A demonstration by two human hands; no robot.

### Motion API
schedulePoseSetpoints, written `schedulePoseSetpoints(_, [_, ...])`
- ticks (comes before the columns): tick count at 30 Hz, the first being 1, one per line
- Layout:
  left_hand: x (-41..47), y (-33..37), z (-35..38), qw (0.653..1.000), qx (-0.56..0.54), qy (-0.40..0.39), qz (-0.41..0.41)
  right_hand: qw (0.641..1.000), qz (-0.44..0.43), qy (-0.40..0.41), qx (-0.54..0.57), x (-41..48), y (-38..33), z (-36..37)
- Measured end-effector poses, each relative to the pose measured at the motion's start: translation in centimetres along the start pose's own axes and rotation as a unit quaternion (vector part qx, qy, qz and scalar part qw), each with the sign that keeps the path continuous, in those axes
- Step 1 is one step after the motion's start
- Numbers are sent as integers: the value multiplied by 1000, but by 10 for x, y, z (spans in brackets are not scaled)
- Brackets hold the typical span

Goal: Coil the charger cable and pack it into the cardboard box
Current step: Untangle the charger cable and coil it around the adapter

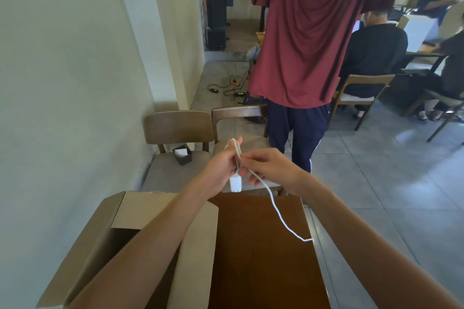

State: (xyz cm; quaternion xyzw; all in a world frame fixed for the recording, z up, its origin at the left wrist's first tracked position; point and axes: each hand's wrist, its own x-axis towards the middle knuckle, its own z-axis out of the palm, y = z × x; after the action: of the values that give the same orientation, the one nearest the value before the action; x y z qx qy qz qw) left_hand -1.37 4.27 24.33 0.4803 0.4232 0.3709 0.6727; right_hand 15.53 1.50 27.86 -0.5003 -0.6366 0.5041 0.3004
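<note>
A white charger cable (277, 214) is partly wound into loops held upright in my left hand (224, 164), above the far edge of the table. The white charger plug (235, 184) hangs just under that hand. My right hand (266, 167) pinches the cable right beside the loops. From there the loose tail drops and trails across the brown table to its right edge. The open cardboard box (100, 241) stands at the table's left, under my left forearm, flaps up.
The brown wooden table (258, 258) runs toward me. Two wooden chairs (178, 133) stand beyond it, one holding a small black box (182, 155). A person in a red shirt (308, 40) stands close behind them. Other people sit at tables at right. A wall lies to the left.
</note>
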Motion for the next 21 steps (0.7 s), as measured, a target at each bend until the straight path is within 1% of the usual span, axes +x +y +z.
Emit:
schedulePoseSetpoints(2, [-1,4,-2,1000,-21,-9,-3,999,8,-6,43,-6,12,4])
schedulePoseSetpoints(3, [-2,4,-4,999,-39,-16,3,999,22,-14,47,-8,19,5])
schedulePoseSetpoints(5, [-4,7,-10,997,-70,-21,17,998,51,-45,19,-11,32,8])
schedulePoseSetpoints(7, [-4,11,-16,997,-75,-25,19,995,69,-73,3,-10,45,13])
schedulePoseSetpoints(9, [-6,14,-18,996,-74,-41,19,993,78,-84,-5,-8,56,16])
schedulePoseSetpoints(13, [-18,18,-24,992,-83,-93,-1,985,89,-107,-107,-5,75,15])
schedulePoseSetpoints(16, [-31,18,-29,989,-40,-145,-8,976,90,-116,-164,-4,88,4])
schedulePoseSetpoints(18, [-41,17,-28,983,12,-181,-25,963,81,-111,-233,-2,92,-5])
schedulePoseSetpoints(20, [-48,14,-24,970,111,-213,-33,942,73,-89,-315,4,89,-13])
schedulePoseSetpoints(21, [-49,11,-20,958,166,-230,-38,936,73,-70,-338,8,85,-15])
